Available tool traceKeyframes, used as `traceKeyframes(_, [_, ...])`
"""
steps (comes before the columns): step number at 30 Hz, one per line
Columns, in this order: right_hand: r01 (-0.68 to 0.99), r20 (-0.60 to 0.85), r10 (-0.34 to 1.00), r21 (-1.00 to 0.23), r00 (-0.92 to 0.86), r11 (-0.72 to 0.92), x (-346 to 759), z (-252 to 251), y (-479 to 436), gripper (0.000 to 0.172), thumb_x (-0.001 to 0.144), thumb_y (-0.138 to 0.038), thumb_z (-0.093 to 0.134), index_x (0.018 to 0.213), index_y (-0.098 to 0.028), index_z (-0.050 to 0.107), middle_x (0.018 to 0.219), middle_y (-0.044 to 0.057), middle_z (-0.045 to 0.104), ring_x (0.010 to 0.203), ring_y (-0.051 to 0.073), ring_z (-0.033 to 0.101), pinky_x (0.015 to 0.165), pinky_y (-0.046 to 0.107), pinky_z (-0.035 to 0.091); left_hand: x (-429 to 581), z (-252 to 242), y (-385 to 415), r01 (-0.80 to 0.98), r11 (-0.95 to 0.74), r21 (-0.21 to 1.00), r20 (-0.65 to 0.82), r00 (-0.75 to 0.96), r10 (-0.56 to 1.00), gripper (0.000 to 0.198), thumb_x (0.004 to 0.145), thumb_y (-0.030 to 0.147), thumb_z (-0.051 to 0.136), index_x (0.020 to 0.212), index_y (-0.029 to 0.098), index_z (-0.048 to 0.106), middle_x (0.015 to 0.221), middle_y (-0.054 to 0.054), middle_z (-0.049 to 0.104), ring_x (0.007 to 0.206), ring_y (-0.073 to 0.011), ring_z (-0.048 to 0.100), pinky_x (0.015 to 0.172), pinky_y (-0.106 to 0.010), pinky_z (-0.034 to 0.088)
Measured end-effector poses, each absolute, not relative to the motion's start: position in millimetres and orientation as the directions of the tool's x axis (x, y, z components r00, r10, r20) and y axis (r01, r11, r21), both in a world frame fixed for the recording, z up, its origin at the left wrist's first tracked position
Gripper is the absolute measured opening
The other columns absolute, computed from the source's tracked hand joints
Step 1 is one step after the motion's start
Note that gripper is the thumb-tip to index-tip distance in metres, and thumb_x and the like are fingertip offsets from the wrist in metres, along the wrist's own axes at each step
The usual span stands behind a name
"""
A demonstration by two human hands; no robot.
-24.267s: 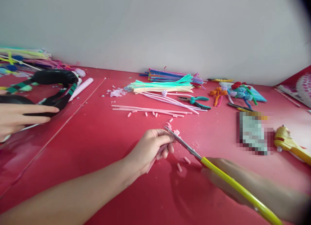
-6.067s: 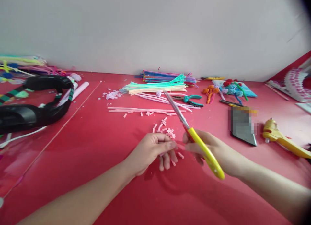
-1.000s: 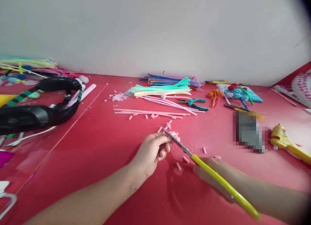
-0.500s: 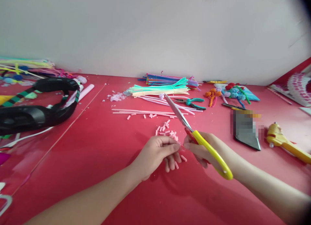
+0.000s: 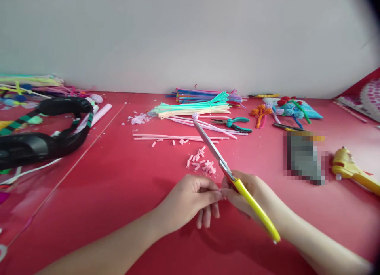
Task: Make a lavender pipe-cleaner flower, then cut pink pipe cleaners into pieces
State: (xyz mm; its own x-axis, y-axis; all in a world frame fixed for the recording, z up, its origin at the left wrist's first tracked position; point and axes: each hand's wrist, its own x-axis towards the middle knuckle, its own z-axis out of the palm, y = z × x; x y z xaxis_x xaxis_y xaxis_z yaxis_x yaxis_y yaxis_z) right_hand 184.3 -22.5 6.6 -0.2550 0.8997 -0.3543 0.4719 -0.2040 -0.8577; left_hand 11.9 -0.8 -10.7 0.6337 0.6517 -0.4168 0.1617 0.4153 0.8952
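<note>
My right hand is closed round a pair of scissors with yellow handles, its blades pointing up and away to the left. The thumb and forefinger of my left hand pinch a small pink pipe cleaner piece, mostly hidden by the fingers. My right fingertips meet it from the other side. Just beyond the hands lies a loose heap of short pink pipe cleaner pieces. Long pink pipe cleaners lie behind the heap, with a few cut bits near them.
Bundles of mint and cream pipe cleaners lie near the wall, beside teal-handled pliers. Pipe cleaner flowers, a blurred dark flat object and a yellow glue gun are right. A black headset-like band sits left.
Both hands have moved slightly nearer to me and their fingertips have come together. The scissors came along, still in my right hand. Pink pieces under my left hand are out of sight now.
</note>
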Motion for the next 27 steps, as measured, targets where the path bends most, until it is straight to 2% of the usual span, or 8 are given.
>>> traceKeyframes(5, [0.479, -0.362, 0.899, -0.852, -0.248, -0.211, 186.6, 6.0, -22.2, 0.011, 0.079, -0.022, 0.045, 0.068, -0.020, 0.044, 0.046, -0.009, 0.041, 0.038, 0.005, 0.036, 0.036, 0.015, 0.030, 12.4, -8.6, 1.0, 0.117, 0.468, 0.876, -0.421, 0.659, 0.623, 0.021, 0.079, 0.034, 0.054, 0.072, 0.014, 0.057, 0.062, -0.003, 0.064, 0.039, -0.0071, 0.052, 0.034, -0.016, 0.038])
traceKeyframes(11, [0.490, -0.304, 0.922, -0.858, -0.241, -0.155, 193.8, 1.7, -19.8, 0.011, 0.080, -0.025, 0.045, 0.071, -0.020, 0.045, 0.046, -0.009, 0.040, 0.037, 0.006, 0.037, 0.037, 0.016, 0.032, 10.2, -12.2, 3.8, 0.102, 0.418, 0.903, -0.379, 0.650, 0.659, 0.020, 0.079, 0.032, 0.055, 0.076, 0.013, 0.061, 0.063, -0.004, 0.063, 0.043, -0.0088, 0.054, 0.038, -0.018, 0.041])
traceKeyframes(16, [0.504, -0.398, 0.877, -0.834, -0.268, -0.225, 191.7, 9.9, -18.4, 0.009, 0.076, -0.019, 0.047, 0.069, -0.019, 0.042, 0.048, -0.009, 0.038, 0.039, 0.005, 0.037, 0.038, 0.016, 0.031, 8.3, -13.4, 3.9, 0.132, 0.380, 0.916, -0.364, 0.673, 0.644, 0.024, 0.079, 0.034, 0.055, 0.073, 0.012, 0.062, 0.065, -0.004, 0.061, 0.047, -0.0087, 0.055, 0.042, -0.019, 0.043])
traceKeyframes(23, [0.527, -0.404, 0.873, -0.822, -0.274, -0.215, 190.7, 17.3, -17.4, 0.008, 0.077, -0.019, 0.046, 0.069, -0.019, 0.043, 0.045, -0.009, 0.040, 0.038, 0.006, 0.037, 0.040, 0.017, 0.031, 5.8, -10.4, 5.5, 0.079, 0.411, 0.908, -0.339, 0.716, 0.610, 0.022, 0.080, 0.030, 0.052, 0.071, 0.012, 0.062, 0.062, -0.004, 0.060, 0.047, -0.0087, 0.054, 0.042, -0.019, 0.040])
traceKeyframes(27, [0.539, -0.368, 0.894, -0.822, -0.255, -0.185, 188.7, 17.6, -15.3, 0.014, 0.079, -0.025, 0.047, 0.067, -0.019, 0.044, 0.045, -0.008, 0.042, 0.038, 0.006, 0.039, 0.041, 0.018, 0.032, 6.5, -10.0, 4.7, 0.120, 0.348, 0.930, -0.338, 0.655, 0.676, 0.022, 0.080, 0.029, 0.051, 0.070, 0.013, 0.062, 0.059, -0.002, 0.059, 0.042, -0.0068, 0.050, 0.039, -0.017, 0.035])
